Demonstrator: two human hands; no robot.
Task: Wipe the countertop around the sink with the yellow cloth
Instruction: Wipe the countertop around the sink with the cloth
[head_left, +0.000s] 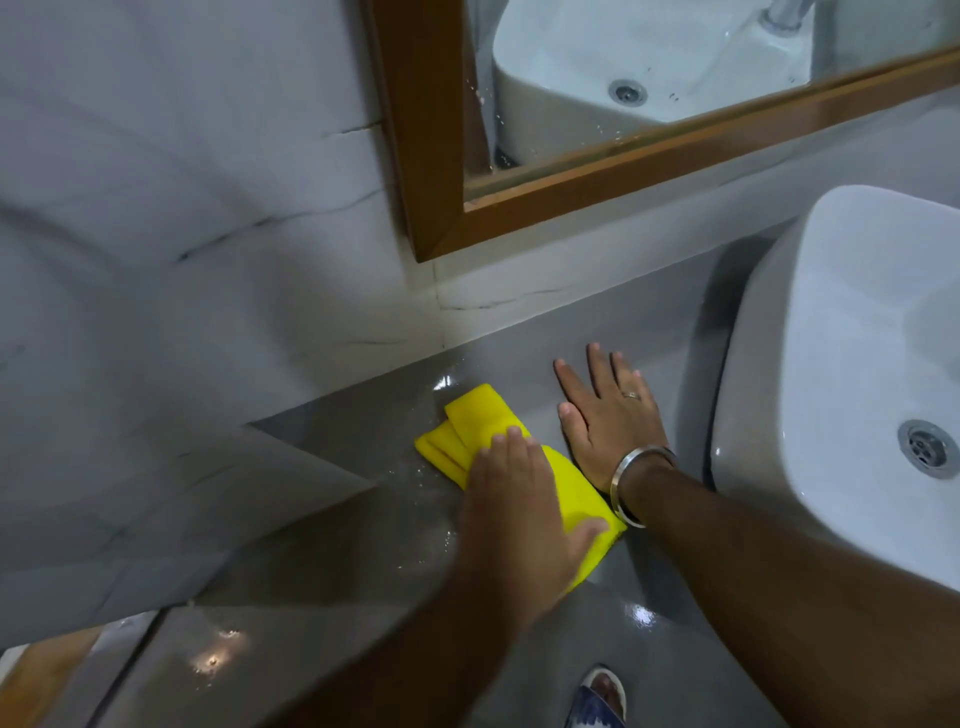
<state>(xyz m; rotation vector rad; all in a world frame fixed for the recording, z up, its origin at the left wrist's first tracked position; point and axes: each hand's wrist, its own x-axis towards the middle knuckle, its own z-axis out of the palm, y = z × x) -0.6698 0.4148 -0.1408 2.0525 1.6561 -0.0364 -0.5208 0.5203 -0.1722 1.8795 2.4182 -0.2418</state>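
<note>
The folded yellow cloth (480, 413) lies on the grey countertop (358, 431), left of the white vessel sink (852, 322). My left hand (519, 499) presses flat on the cloth's near half, with the thumb over its right edge. My right hand (608, 415) rests palm down on the bare counter between the cloth and the sink, fingers spread, holding nothing. It wears a ring and a metal bangle. Small water drops glisten on the counter near the cloth.
A wood-framed mirror (431, 156) hangs on the marble wall (182, 234) behind the counter and reflects the sink. The wall meets the counter in a corner at the left. A sandalled foot (600, 696) shows below the counter's front edge.
</note>
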